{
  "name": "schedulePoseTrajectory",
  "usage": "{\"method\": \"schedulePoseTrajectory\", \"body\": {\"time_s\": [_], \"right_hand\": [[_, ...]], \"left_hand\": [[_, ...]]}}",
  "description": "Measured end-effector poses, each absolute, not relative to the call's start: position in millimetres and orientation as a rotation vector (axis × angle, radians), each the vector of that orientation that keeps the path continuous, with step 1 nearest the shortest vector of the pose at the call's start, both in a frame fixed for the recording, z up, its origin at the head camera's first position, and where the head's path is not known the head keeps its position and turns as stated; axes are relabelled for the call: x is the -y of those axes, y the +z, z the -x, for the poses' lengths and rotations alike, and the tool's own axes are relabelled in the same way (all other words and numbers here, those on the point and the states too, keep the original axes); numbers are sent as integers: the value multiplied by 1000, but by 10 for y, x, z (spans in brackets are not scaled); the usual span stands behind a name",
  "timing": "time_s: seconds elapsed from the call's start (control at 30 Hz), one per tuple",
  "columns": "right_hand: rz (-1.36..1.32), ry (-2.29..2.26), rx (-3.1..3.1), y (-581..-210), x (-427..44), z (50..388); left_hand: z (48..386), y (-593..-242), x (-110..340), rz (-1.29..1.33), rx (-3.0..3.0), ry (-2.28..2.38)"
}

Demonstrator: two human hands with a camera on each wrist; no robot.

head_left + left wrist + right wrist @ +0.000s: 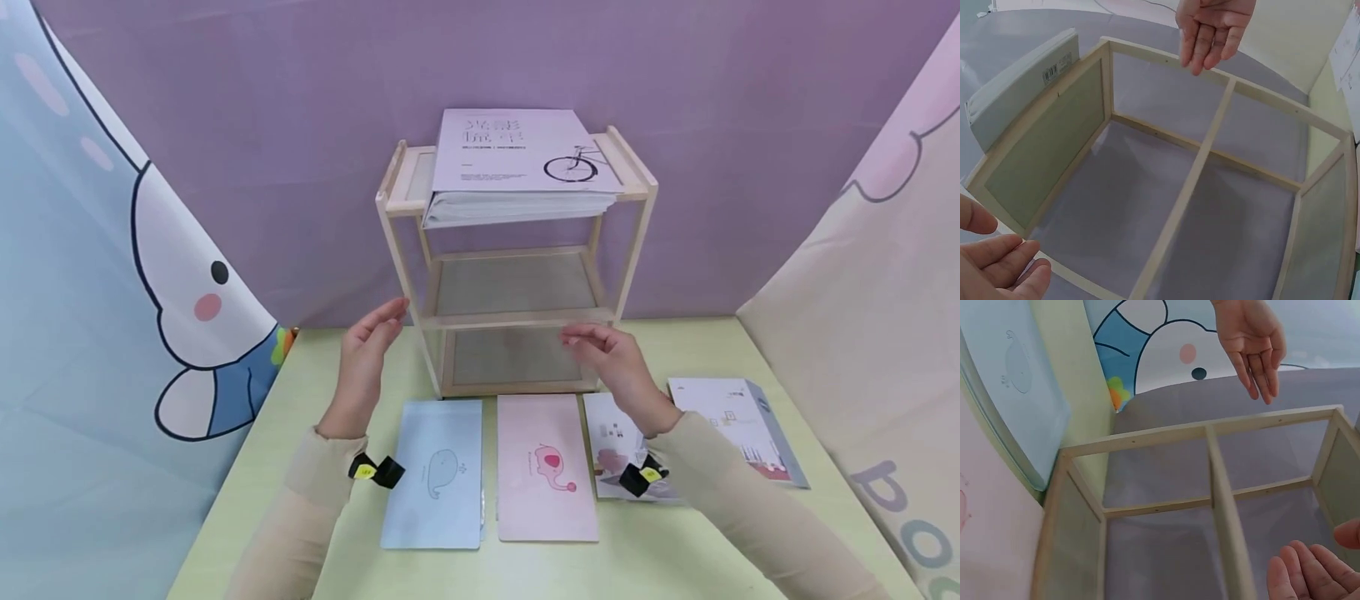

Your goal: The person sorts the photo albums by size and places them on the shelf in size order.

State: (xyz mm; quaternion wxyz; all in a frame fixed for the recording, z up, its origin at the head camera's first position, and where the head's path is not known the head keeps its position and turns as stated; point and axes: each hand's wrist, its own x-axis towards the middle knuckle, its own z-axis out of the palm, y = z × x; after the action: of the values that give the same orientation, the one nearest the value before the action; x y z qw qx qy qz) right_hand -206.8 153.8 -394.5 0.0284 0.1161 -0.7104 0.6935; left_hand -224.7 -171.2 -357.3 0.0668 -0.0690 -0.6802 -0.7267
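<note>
Rack (517, 318) stands at the back edge of the table (645, 558), thick book (510, 158) on its top tier. Left hand (365, 358) by rack's left front post, contact unclear; right hand (618, 362) near right front post. Both empty, fingers loosely extended. Blue booklet (435, 517) and pink booklet (543, 417) lie in front.

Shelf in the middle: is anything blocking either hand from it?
Nothing visible stands between the shelf and the left hand or right hand. The blue book and pink book lie flat in front of it, lower than the hands.
</note>
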Motion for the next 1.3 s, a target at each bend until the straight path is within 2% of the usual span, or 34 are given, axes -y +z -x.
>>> {"method": "schedulePoseTrajectory", "body": {"time_s": [0.3,0.9,1.3], "right_hand": [[-319,2206,2278,-4219,-1432,2031],[-259,2332,2324,-4722,-1200,1922],[-190,2391,2343,-4999,-887,1796]], "left_hand": [[2240,-3755,1739,131,2064,-2188],[2223,-4354,1816,-111,2112,-2196],[2238,-4712,1853,-222,2162,-2165]]}}
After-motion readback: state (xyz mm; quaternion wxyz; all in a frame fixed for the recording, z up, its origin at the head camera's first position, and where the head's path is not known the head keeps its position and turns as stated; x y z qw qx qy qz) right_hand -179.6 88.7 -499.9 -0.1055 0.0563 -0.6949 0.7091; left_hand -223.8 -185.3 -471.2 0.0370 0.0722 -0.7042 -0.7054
